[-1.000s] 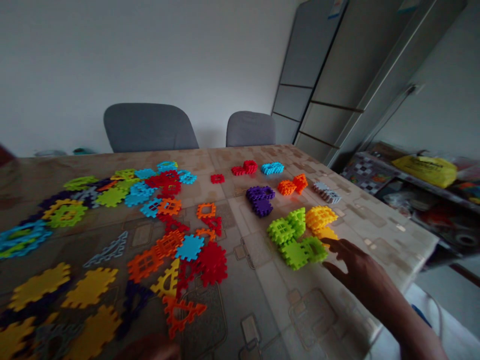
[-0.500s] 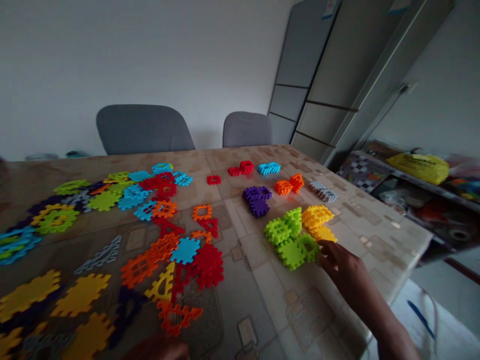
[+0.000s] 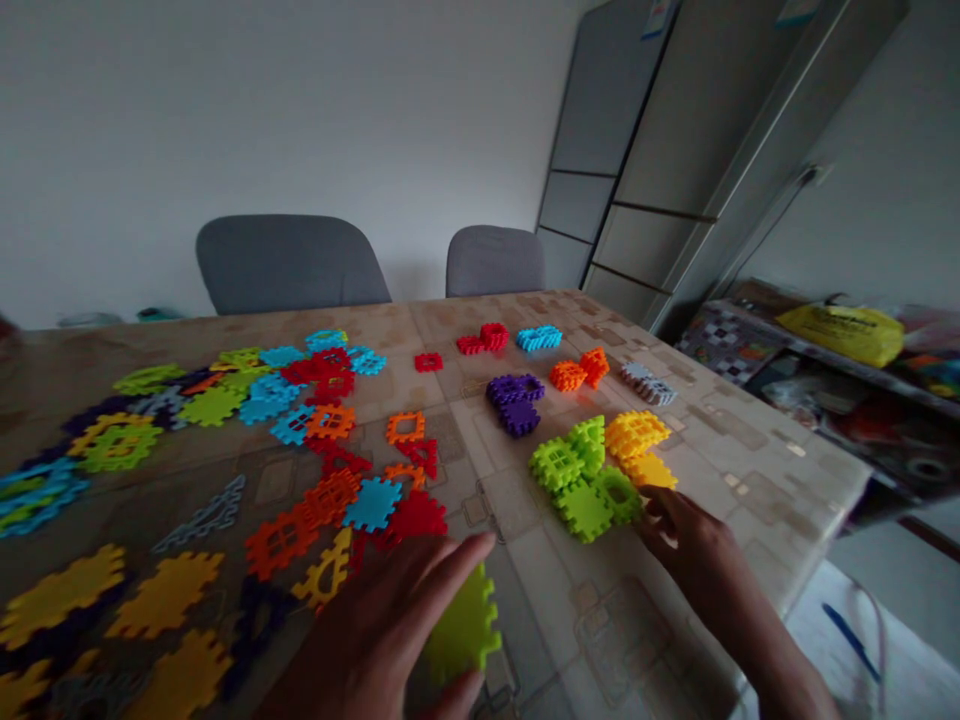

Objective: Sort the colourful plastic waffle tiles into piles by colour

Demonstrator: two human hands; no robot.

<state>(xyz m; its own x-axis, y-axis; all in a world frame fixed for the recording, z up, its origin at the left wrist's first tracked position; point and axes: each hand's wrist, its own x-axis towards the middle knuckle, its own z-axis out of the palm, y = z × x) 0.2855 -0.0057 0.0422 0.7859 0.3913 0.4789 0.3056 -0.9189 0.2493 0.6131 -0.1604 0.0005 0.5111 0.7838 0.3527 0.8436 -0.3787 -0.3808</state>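
My left hand (image 3: 382, 620) has a lime-green toothed square tile (image 3: 466, 622) between its thumb and fingers, over the front of the table. Its palm and wrist cover part of the mixed pile behind. At the right, my right hand (image 3: 679, 530) has its bent fingertips at the edge of a lime-green group of tiles (image 3: 586, 508). Whether those fingertips pinch a piece is hidden. Just beyond that hand lie stacked yellow tiles (image 3: 637, 437). A purple group (image 3: 516, 405) sits farther left of the green one.
Loose mixed tiles (image 3: 281, 540) spread over the table's left half. Small stacks in red (image 3: 493, 336), blue (image 3: 538, 338), orange (image 3: 568, 376) and grey (image 3: 649, 383) stand toward the back right. Two grey chairs (image 3: 292, 262) are behind the table (image 3: 720, 430); a cluttered shelf (image 3: 862, 380) is at the right.
My left hand has risen into view from the bottom edge and moved right, with a lime-green square tile in it. My right hand stays beside the green group.
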